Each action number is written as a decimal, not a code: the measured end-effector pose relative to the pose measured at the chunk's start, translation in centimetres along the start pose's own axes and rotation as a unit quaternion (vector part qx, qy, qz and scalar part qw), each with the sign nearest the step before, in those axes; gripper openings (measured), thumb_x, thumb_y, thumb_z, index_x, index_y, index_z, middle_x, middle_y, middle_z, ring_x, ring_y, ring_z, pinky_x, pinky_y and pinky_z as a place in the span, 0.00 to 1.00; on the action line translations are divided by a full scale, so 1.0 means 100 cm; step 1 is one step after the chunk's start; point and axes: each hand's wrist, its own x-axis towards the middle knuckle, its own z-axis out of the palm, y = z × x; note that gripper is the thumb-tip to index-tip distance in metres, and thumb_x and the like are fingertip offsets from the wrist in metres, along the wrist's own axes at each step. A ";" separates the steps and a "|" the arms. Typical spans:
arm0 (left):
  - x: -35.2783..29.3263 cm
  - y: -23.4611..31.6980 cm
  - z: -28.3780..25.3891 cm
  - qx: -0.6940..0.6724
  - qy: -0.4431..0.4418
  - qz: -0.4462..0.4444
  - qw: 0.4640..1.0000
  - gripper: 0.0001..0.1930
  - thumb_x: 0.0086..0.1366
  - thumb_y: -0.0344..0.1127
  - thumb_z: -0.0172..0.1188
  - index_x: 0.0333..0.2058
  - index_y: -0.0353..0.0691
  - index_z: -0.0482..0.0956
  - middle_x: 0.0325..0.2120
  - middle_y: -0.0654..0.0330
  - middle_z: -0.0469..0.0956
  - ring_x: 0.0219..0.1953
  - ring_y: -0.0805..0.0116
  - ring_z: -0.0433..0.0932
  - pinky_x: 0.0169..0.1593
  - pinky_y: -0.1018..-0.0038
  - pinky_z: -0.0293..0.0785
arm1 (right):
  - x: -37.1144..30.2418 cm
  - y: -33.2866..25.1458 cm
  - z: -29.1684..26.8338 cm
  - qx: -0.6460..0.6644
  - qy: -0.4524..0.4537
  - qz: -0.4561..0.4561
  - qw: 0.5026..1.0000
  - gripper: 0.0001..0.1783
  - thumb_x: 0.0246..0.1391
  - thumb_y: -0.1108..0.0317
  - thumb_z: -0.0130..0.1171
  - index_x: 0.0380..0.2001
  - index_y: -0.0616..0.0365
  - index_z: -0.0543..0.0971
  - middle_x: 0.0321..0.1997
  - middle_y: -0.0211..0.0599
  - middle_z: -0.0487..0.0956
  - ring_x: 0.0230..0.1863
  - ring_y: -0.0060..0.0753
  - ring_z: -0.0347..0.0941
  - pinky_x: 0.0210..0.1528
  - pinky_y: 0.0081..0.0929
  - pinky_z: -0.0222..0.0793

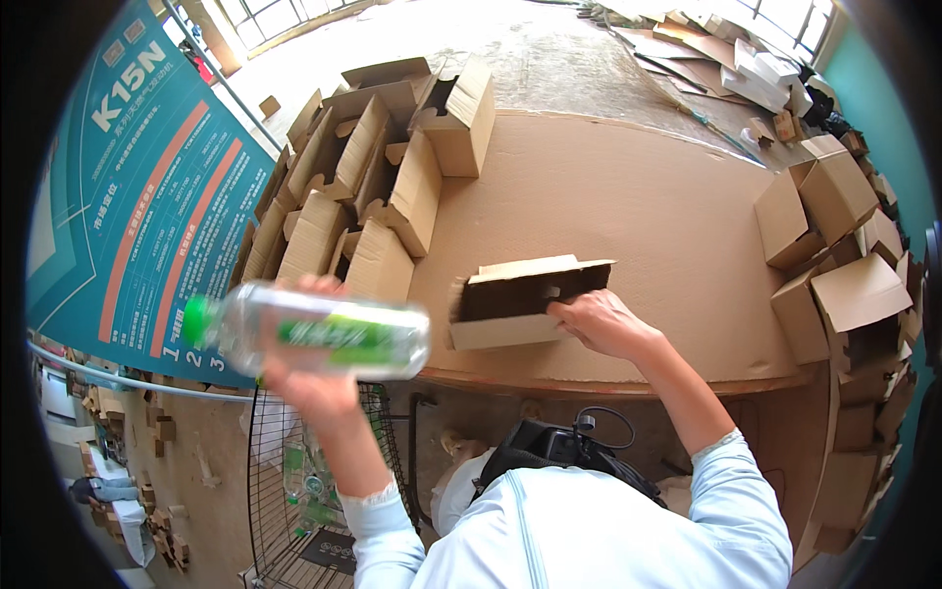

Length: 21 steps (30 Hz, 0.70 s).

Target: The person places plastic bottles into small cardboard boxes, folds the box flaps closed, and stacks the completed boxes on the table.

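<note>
My left hand (312, 391) is wrapped round a clear plastic bottle (388, 339) with a green cap and a green label. The bottle lies on its side in the air, cap to the left, blurred by motion. A small open cardboard box (505, 332) rests near the table's front edge, its dark inside showing. My right hand (610, 324) grips the box by its right side, with the fingertips partly hidden at the rim. The bottle is to the left of the box and apart from it.
Several open cardboard boxes (417, 191) stand packed together on the left of the brown table (608, 206). More boxes (834, 206) are piled at its right edge. Below my left arm is a wire basket (270, 471) holding bottles. A teal banner (147, 211) stands at left.
</note>
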 end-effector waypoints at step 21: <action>-0.027 -0.158 -0.094 0.706 -0.075 -0.237 0.663 0.48 0.48 0.54 0.73 0.60 0.31 0.61 0.34 0.43 0.81 0.35 0.50 0.82 0.42 0.60 0.78 | -0.031 0.114 0.062 0.115 0.097 0.108 0.983 0.73 0.29 0.54 0.80 0.72 0.53 0.40 0.77 0.42 0.40 0.77 0.45 0.35 0.77 0.37 0.38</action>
